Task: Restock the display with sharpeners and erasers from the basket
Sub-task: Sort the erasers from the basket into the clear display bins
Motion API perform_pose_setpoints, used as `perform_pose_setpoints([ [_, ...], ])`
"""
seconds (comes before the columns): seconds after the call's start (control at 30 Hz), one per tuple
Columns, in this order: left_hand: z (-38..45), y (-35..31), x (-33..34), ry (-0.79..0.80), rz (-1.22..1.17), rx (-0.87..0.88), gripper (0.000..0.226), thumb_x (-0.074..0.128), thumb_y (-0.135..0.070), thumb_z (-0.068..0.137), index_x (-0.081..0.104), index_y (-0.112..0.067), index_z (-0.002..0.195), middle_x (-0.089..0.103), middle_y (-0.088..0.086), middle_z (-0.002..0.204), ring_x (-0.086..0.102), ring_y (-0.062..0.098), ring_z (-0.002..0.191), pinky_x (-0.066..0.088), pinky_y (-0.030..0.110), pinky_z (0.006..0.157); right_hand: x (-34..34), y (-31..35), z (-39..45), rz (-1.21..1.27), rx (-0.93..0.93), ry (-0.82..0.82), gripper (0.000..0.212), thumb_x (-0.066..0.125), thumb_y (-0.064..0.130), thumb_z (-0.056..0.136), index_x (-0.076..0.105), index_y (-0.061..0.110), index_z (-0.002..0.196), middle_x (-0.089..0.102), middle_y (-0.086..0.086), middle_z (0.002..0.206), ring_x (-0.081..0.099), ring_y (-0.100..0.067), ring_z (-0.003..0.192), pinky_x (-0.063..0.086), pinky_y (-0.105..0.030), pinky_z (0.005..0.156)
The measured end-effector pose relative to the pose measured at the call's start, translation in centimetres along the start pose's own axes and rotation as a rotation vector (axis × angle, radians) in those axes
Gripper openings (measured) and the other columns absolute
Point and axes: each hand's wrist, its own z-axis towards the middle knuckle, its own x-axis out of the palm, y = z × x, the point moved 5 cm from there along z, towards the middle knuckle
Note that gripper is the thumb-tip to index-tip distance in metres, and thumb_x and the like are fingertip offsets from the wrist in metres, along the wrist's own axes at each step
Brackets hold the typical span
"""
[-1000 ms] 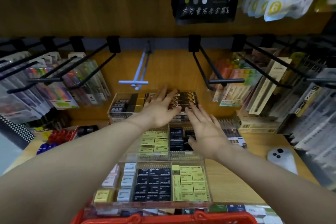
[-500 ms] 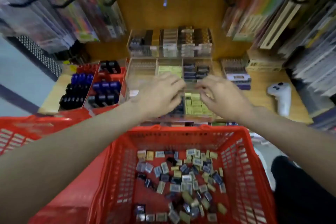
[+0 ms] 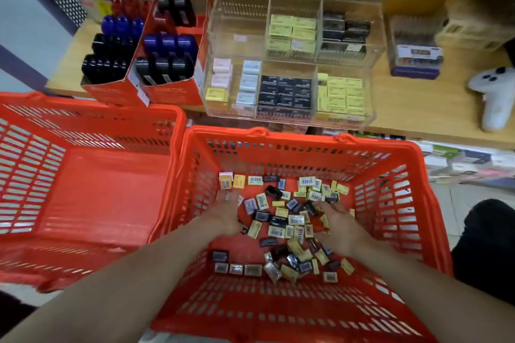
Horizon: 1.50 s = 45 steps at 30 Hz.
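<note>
A red plastic basket (image 3: 404, 203) stands below the shelf, its floor strewn with several small yellow, black and white erasers and sharpeners (image 3: 281, 220). Both my hands are down inside it. My left hand (image 3: 227, 213) reaches over the left side of the pile, fingers pointing away and blurred. My right hand (image 3: 338, 227) lies over the right side of the pile, fingers among the items; whether either hand holds one is not visible. The clear acrylic tiered display (image 3: 237, 36) on the wooden shelf holds yellow, black and white erasers; its middle-left compartment is bare.
A second red basket (image 3: 83, 175) stands to the left, nothing in it. Red cardboard boxes of blue and black items (image 3: 145, 56) sit left of the display. A white controller (image 3: 494, 97) and a small box (image 3: 416, 57) lie on the shelf at right.
My hands dropped from the display down into the basket, and the view tilted downward so the basket fills the frame.
</note>
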Motion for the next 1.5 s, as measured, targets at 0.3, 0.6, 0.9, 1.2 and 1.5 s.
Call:
perform_pose_setpoints([
  [0.3,3.6,-2.3,4.7,-0.152,0.401,0.114,0.090,0.072,-0.046,0.083,0.013,-0.038,0.150,0.017,0.009,0.151,0.011,0.037,0.143,0.018,0.057,0.112,3.8,2.4,4.0,-0.508,-0.235,-0.076,0.072,0.054,0.058,0.091,0.020,0.037,0.151,-0.001,-0.003,0.160,-0.002,-0.033,0.148,0.017,-0.059,0.116],
  [0.6,2.7,-3.2,8.5,-0.200,0.340,0.203,0.077,0.062,-0.054,0.087,0.019,-0.033,0.147,0.017,0.010,0.152,0.016,0.036,0.140,0.037,0.054,0.106,7.1,3.5,4.1,-0.560,-0.180,0.067,0.099,0.067,0.054,0.084,0.004,0.027,0.156,0.000,-0.001,0.163,-0.003,-0.033,0.149,0.025,-0.063,0.110],
  [0.9,4.0,-1.6,7.5,-0.252,0.148,0.210,0.055,0.063,-0.024,0.092,0.036,-0.040,0.137,0.010,0.009,0.154,0.024,0.037,0.137,0.045,0.043,0.105,7.0,2.6,4.7,-0.518,-0.247,0.088,0.089,0.076,0.024,0.082,0.019,0.018,0.151,0.004,-0.003,0.158,0.005,-0.042,0.144,0.055,-0.042,0.092],
  [1.2,3.0,-2.5,5.3,0.087,-1.071,-0.015,0.021,0.067,-0.011,0.087,0.062,-0.026,0.100,0.049,0.003,0.117,0.056,0.022,0.102,0.058,0.034,0.084,6.9,3.1,5.2,-0.571,-0.212,0.002,0.055,0.075,0.036,0.081,0.052,0.028,0.131,0.009,-0.008,0.146,0.014,-0.042,0.137,0.057,-0.037,0.084],
  [1.5,-1.2,-5.5,3.0,0.716,-2.096,-0.023,0.030,0.059,0.001,0.067,0.058,-0.006,0.097,0.058,0.019,0.097,0.053,0.023,0.078,0.053,0.032,0.062,3.9,2.4,3.9,-0.170,-0.215,-0.081,0.042,0.079,0.046,0.068,0.064,0.027,0.102,0.029,0.003,0.125,0.036,-0.023,0.119,0.046,-0.034,0.095],
])
